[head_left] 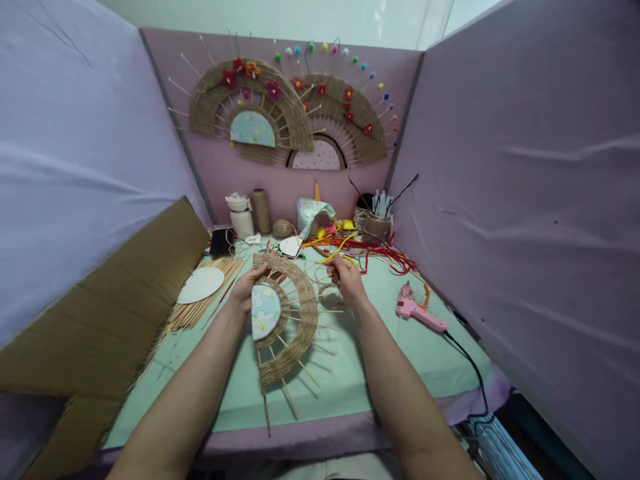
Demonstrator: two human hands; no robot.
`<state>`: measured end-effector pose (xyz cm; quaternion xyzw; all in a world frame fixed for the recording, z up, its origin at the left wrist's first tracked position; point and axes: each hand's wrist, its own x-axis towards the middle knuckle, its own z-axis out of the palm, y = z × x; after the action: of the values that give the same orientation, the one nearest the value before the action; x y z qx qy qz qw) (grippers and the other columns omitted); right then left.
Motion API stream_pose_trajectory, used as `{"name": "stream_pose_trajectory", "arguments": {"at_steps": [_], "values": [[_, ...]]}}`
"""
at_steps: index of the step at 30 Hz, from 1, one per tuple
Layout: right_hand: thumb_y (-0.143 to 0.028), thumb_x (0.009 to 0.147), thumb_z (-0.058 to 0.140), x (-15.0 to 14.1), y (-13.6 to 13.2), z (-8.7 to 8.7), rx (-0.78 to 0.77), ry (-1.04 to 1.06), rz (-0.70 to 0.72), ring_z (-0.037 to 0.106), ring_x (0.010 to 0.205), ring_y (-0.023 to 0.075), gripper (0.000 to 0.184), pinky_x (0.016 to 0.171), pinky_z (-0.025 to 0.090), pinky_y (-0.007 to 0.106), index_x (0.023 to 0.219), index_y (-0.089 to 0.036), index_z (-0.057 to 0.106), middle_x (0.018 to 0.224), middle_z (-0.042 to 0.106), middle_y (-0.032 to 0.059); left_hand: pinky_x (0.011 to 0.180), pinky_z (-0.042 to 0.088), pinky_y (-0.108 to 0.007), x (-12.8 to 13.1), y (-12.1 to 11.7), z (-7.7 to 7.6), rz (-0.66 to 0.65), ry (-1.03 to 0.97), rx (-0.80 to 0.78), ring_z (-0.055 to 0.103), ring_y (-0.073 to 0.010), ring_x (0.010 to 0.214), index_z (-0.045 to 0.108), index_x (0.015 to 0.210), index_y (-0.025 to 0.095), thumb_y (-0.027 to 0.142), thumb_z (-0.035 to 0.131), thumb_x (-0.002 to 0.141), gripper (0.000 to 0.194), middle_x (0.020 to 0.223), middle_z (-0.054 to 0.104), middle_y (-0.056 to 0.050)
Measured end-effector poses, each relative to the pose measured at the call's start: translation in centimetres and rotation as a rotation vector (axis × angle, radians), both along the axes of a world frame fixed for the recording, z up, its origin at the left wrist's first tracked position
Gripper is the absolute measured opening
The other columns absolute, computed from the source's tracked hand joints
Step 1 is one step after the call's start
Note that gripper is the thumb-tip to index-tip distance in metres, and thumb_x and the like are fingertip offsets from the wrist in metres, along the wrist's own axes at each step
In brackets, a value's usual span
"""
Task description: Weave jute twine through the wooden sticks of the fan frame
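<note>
A half-round woven twine piece (306,313) on thin wooden sticks is held tilted above the table, its straight side to the left. At its centre sits a half disc of pale blue floral fabric (265,312). My left hand (246,285) grips the upper left edge, thumb in front and fingers behind the weave. To the right of the upper sticks, my right hand (345,277) is closed in a pinch. A thin strand, apparently twine, runs from the weave's top to those fingers. Bare stick ends stick out past the outer weave, some below my right hand.
A pink glue gun (420,315) with a black cord lies right. Red and yellow pipe cleaners (370,248), a twine ball (283,229) and a white jar (241,215) stand behind. Sticks (200,313), a white oval (201,285) and cardboard (115,293) are left. Finished fans (250,100) hang on the back panel.
</note>
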<state>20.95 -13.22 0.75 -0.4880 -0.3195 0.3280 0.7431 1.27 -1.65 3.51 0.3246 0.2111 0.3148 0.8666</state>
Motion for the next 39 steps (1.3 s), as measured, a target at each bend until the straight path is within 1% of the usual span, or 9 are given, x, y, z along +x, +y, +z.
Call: {"name": "stream_pose_trajectory", "arguments": {"at_steps": [5,9,17,21,24,28,31,35,39], "values": [[-0.066,0.069,0.058,-0.3,0.0,0.0,-0.057,0.002,0.1,0.035,0.045,0.0065,0.053,0.044,0.019,0.024,0.066,-0.014,0.067,0.051,0.047,-0.0013,0.081,0.054,-0.033,0.0,0.4,-0.3,0.054,0.006,-0.021,0.069,-0.0183,0.076,0.056,0.123,0.014,0.01,0.046,0.086,0.038,0.088,0.073,-0.008],[-0.06,0.067,0.063,-0.5,-0.3,0.2,-0.128,0.012,0.251,0.032,0.044,0.0059,0.047,0.043,0.016,0.024,0.067,-0.014,0.067,0.048,0.045,-0.0033,0.084,0.053,-0.033,0.1,0.1,-0.1,0.077,-0.005,-0.027,0.069,-0.018,0.081,0.056,0.123,0.015,0.01,0.045,0.087,0.038,0.092,0.073,-0.007],[-0.046,0.067,0.07,-0.3,-0.8,0.1,-0.186,-0.021,0.401,0.031,0.043,0.0039,0.035,0.042,0.015,0.022,0.059,-0.013,0.061,0.048,0.043,-0.005,0.083,0.053,-0.031,0.1,0.3,-0.3,0.021,-0.037,0.012,0.068,-0.0184,0.087,0.053,0.127,0.017,0.009,0.046,0.085,0.043,0.097,0.072,-0.008],[-0.046,0.065,0.071,-0.2,-0.9,0.1,-0.214,0.01,0.436,0.03,0.041,0.0028,0.036,0.04,0.015,0.02,0.057,-0.013,0.056,0.049,0.045,-0.0051,0.075,0.056,-0.033,0.1,0.8,-0.6,-0.009,0.1,-0.109,0.07,-0.0208,0.078,0.061,0.113,0.012,0.013,0.046,0.086,0.031,0.084,0.072,-0.01],[-0.046,0.062,0.073,0.0,-0.9,0.2,-0.245,0.103,0.432,0.028,0.039,0.002,0.036,0.038,0.013,0.02,0.062,-0.013,0.058,0.049,0.044,-0.006,0.072,0.056,-0.038,0.0,0.9,-0.5,-0.082,0.177,-0.175,0.07,-0.0256,0.077,0.064,0.099,0.009,0.022,0.046,0.087,0.025,0.078,0.072,-0.013],[-0.046,0.06,0.074,0.4,-0.7,0.2,-0.246,0.201,0.355,0.028,0.039,0.002,0.036,0.037,0.014,0.018,0.067,-0.014,0.059,0.049,0.045,-0.0064,0.073,0.055,-0.042,-0.1,0.3,-0.2,-0.211,0.142,-0.155,0.07,-0.0283,0.08,0.062,0.103,0.006,0.032,0.046,0.087,0.034,0.082,0.072,-0.017],[-0.045,0.061,0.074,0.6,-0.6,0.1,-0.227,0.235,0.314,0.028,0.039,0.0021,0.035,0.037,0.015,0.018,0.069,-0.014,0.059,0.049,0.045,-0.0067,0.072,0.056,-0.038,0.0,-0.3,-0.4,-0.254,0.199,-0.108,0.07,-0.0258,0.076,0.061,0.108,0.006,0.022,0.045,0.088,0.03,0.081,0.072,-0.016],[-0.046,0.062,0.074,0.6,-0.7,0.1,-0.211,0.259,0.293,0.03,0.04,0.0029,0.035,0.038,0.017,0.018,0.068,-0.016,0.058,0.051,0.047,-0.0061,0.065,0.057,-0.033,0.2,-0.6,-0.8,-0.241,0.296,-0.051,0.07,-0.0224,0.063,0.063,0.098,0.006,0.009,0.05,0.083,0.021,0.072,0.072,-0.013],[-0.062,0.068,0.063,0.6,-0.7,0.2,-0.235,0.252,0.318,0.03,0.042,0.0043,0.047,0.039,0.016,0.019,0.071,-0.015,0.061,0.051,0.047,-0.0043,0.067,0.057,-0.033,0.1,-0.4,-0.6,-0.203,0.236,-0.028,0.07,-0.0224,0.068,0.063,0.103,0.008,0.009,0.051,0.083,0.023,0.078,0.073,-0.013]]}}
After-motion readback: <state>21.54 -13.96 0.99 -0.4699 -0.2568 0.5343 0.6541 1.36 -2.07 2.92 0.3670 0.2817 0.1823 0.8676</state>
